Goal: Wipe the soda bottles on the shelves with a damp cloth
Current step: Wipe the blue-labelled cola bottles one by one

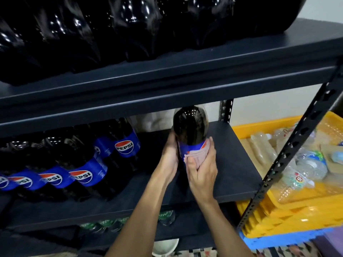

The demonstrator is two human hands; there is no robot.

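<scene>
The soda bottle (190, 127) stood near the front right part of the middle shelf (232, 164), apart from the row of other Pepsi bottles (83, 164) packed along the left, probably pulled out so both hands could get around it. The left hand (169, 156) was wrapped around the bottle's left side, fingers curled behind it, likely to steady it and keep it from turning or tipping under the rubbing. The right hand (202, 173) pressed a pale pink cloth (196, 154) against the blue label, fingers closed over the folded cloth and around the bottle's right side, which suggested the label band was the part being wiped. The bottle's cap and neck were hidden behind the front edge of the upper shelf (167, 86), and its base was covered by the hands and wrists, so whether it rested on the shelf or was lifted slightly could not be told. The left fingertips were out of sight behind the bottle. Whether the cloth was damp could not be judged. Above, dark glossy bottles (92, 34) crowded the upper shelf, their labels cut off. Below, green-labelled bottles (104, 224) showed only in part. To the right, beyond the perforated upright (289, 151), yellow crates (278, 219) held clear empty plastic bottles (306, 164), their markings too blurred to read.
</scene>
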